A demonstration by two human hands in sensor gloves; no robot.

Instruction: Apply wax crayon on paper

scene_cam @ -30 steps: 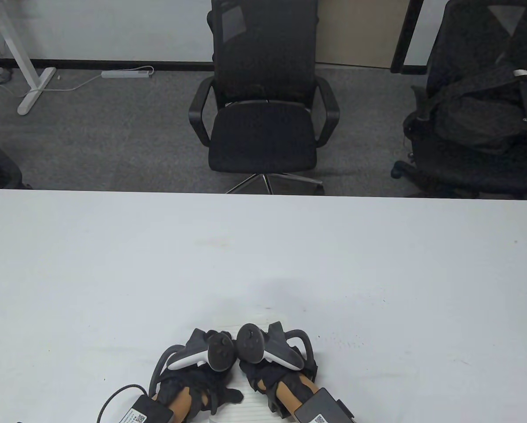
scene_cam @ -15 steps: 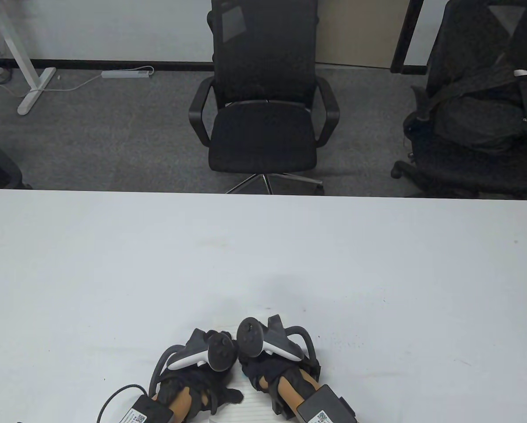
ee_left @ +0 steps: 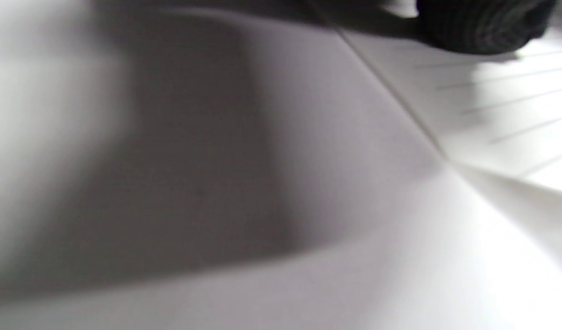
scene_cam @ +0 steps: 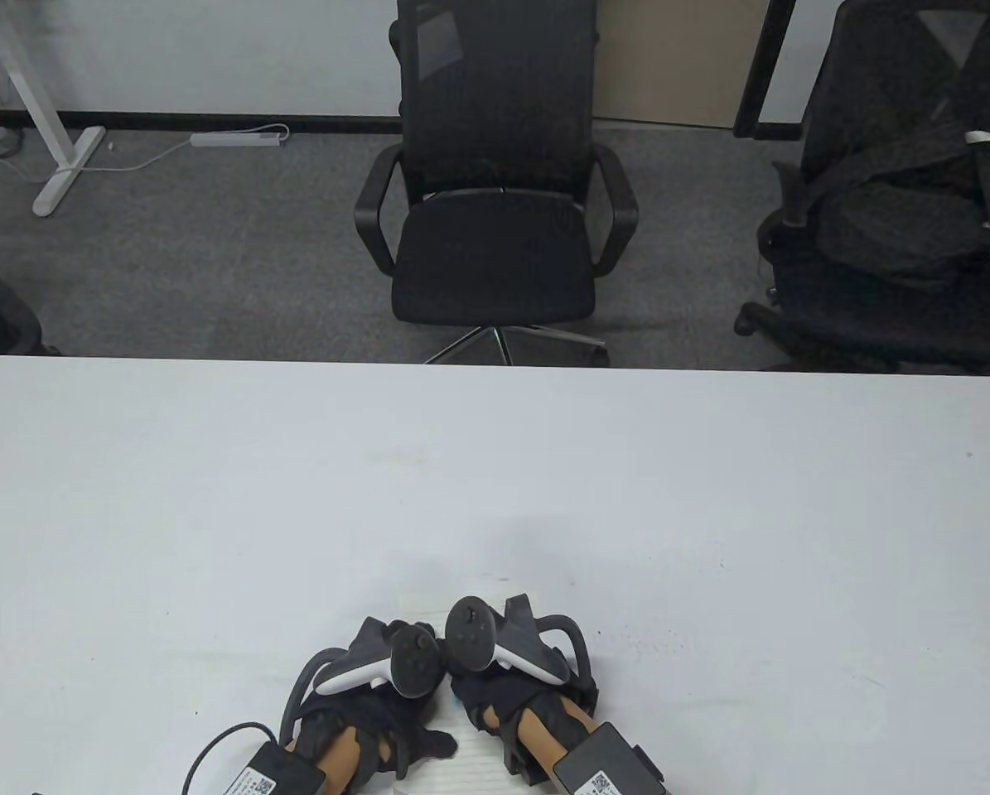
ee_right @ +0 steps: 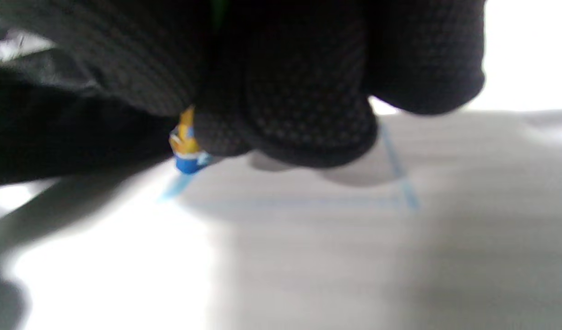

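The right hand [ee_right: 281,91] has its fingers curled tight around the crayon [ee_right: 187,149], tip down on the paper [ee_right: 308,256] at a blue line's left end, while the left hand [scene_cam: 362,729] rests flat on the sheet's left side.

crayon [ee_right: 188,151]: blue tip, yellow-orange wrapper above it
paper [scene_cam: 474,766]: white, thin grey ruled lines, pale blue strokes beside the crayon
gloves [ee_right: 290,105]: black, dotted knit
trackers [scene_cam: 507,644]: dark grey and white
tabletop [scene_cam: 213,513]: plain pale grey-white
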